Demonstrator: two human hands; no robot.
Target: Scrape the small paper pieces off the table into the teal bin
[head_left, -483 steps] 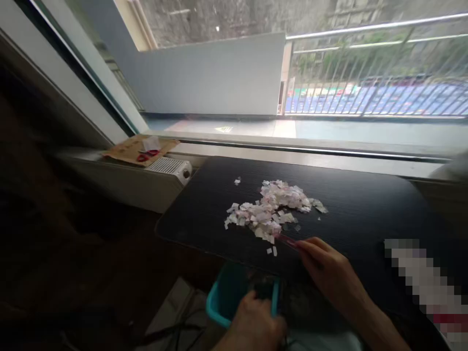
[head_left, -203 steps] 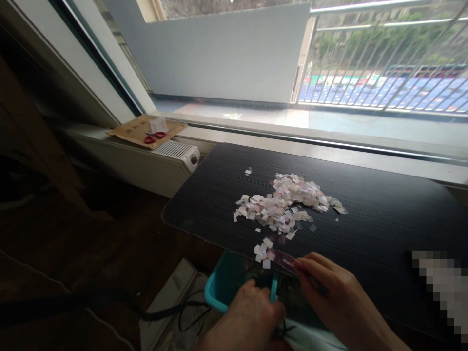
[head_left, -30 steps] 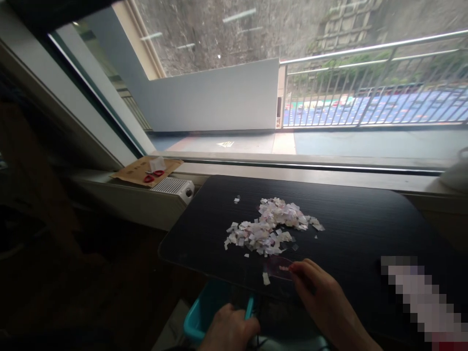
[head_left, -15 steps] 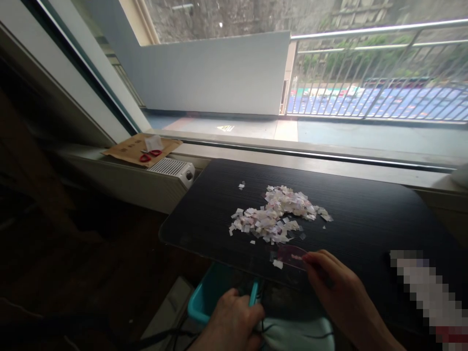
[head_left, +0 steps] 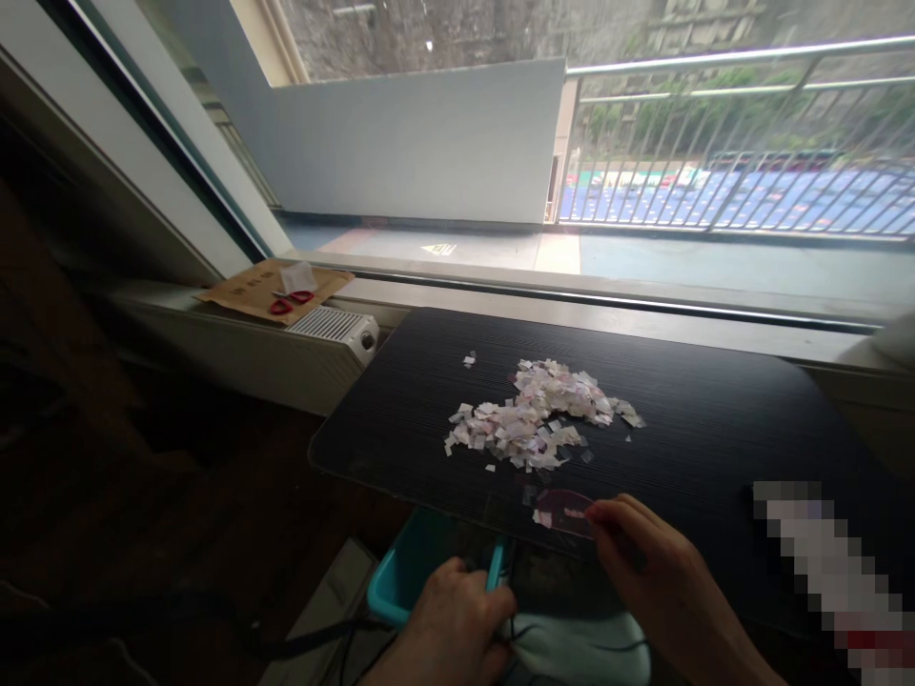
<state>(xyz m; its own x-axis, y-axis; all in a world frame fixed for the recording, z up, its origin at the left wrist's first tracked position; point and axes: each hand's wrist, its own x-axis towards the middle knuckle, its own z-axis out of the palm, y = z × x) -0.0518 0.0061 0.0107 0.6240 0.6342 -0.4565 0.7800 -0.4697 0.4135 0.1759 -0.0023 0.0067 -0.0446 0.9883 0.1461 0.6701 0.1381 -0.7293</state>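
Note:
My right hand (head_left: 658, 557) pinches a thin, see-through pink plastic piece (head_left: 561, 497) with a rounded end. The plastic lies low over the near edge of the black table (head_left: 701, 410), with a small paper scrap showing through it. Behind it spreads a heap of small white and pinkish paper scraps (head_left: 529, 414). Below the table edge, my left hand (head_left: 457, 615) is closed on the rim of a teal bin (head_left: 386, 600). Part of that bin is hidden by the hand and the table.
Red-handled scissors (head_left: 292, 302) rest on a brown envelope (head_left: 243, 288) on the sill at left, near a white radiator (head_left: 335, 333). A blurred-out item (head_left: 829, 562) sits at the table's right. Dark cords and pale green cloth-like material (head_left: 572, 648) are near the bin.
My right hand has drawn the pink plastic slightly toward me and left, so it now overlaps the scrap near the table edge. My left hand stays on the bin.

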